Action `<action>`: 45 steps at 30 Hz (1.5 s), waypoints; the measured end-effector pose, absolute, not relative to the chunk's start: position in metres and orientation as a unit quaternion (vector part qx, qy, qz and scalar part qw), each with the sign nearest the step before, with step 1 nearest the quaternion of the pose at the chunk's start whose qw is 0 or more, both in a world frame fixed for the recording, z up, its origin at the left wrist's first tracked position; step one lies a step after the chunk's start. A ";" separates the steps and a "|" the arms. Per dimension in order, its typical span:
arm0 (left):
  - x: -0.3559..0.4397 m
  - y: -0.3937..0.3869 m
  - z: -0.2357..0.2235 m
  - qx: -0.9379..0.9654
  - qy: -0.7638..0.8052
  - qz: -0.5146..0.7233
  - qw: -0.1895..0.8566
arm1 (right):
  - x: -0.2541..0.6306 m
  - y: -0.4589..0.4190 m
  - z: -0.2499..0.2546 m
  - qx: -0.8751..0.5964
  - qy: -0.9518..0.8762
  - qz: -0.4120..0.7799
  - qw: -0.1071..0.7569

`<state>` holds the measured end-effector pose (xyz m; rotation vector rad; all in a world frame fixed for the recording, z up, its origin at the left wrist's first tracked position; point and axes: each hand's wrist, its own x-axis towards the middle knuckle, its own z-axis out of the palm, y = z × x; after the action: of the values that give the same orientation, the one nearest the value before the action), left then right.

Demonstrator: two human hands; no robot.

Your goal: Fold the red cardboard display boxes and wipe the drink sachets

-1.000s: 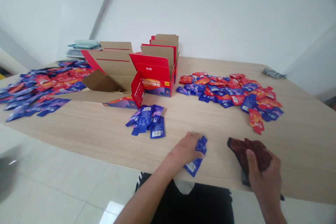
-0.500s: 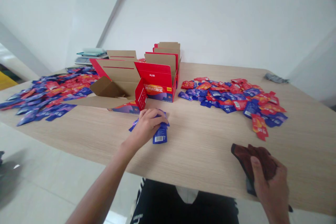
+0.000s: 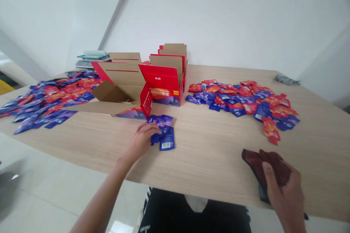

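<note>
My left hand (image 3: 142, 139) rests on the left side of a small stack of blue packets (image 3: 164, 131) in the middle of the wooden table (image 3: 207, 153), fingers curled against the packets. The stack lies just in front of an open red and brown carton (image 3: 128, 91). My right hand (image 3: 284, 189) presses down on a dark red-brown cloth (image 3: 259, 164) near the table's front right edge, thumb on top of it. A dark flat object shows under the cloth's near edge.
A second open red carton (image 3: 168, 80) stands behind the stack. A spread of red and blue packets (image 3: 243, 102) covers the right of the table, another spread (image 3: 46, 98) the left. Flat items (image 3: 93, 56) are stacked at the back left; a grey piece (image 3: 286, 79) lies far right.
My left hand carried a blue packet from the table's front edge to the stack, set it on top, and now has slid to the stack's left side. The right hand stayed on the cloth.
</note>
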<state>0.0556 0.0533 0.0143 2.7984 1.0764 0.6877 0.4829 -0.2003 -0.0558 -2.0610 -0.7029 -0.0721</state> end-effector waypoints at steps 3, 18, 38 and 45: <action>0.043 0.053 0.016 0.916 0.355 0.178 0.049 | 0.483 -0.201 -0.056 -0.840 -0.278 -0.022 0.465; 0.236 -0.040 0.058 0.948 0.167 0.238 0.127 | 0.472 -0.199 -0.054 -0.746 -0.201 -0.046 0.633; 0.492 0.092 -0.020 0.928 0.271 0.254 0.005 | 0.475 -0.194 -0.071 -0.703 -0.143 -0.006 0.697; 0.492 0.099 -0.037 0.931 0.264 0.250 -0.016 | 0.479 -0.193 -0.082 -0.696 -0.157 0.012 0.701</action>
<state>0.4916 0.0992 -0.0368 2.9559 0.8384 0.7938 0.4785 -0.1934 -0.0819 -1.5495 -0.3495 0.0265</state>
